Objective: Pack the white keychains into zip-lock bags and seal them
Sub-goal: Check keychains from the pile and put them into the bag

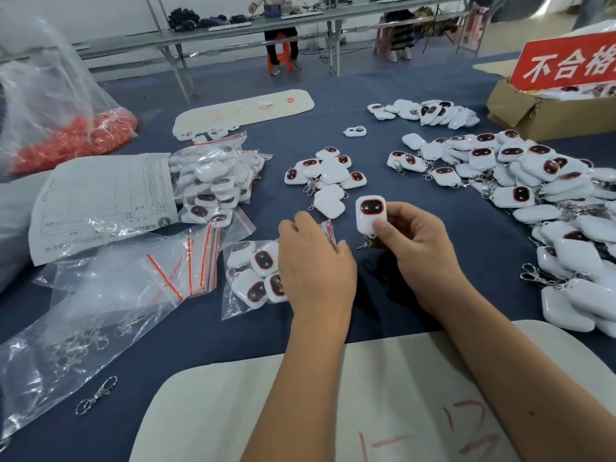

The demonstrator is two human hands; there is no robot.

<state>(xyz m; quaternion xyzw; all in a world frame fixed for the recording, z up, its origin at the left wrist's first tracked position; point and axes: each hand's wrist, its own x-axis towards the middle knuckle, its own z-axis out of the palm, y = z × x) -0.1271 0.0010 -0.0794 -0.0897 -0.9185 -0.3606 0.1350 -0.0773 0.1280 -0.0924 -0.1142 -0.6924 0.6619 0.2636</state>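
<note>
My right hand (415,248) pinches one white keychain (369,215) upright, its dark red-rimmed face toward me and its clip hanging below. My left hand (313,265) grips the red-striped mouth of a clear zip-lock bag (253,278) that lies on the blue cloth and holds several keychains. A small pile of loose keychains (328,175) sits just beyond my hands. A much larger heap of them (540,195) spreads along the right side.
Filled bags (216,181) are piled at left beside a printed sheet (100,201). Empty zip-lock bags (186,261) lie near them. A large plastic bag of metal clips (66,351) lies front left. A cardboard box (550,108) with a red sign stands back right. A white board (300,411) lies under my forearms.
</note>
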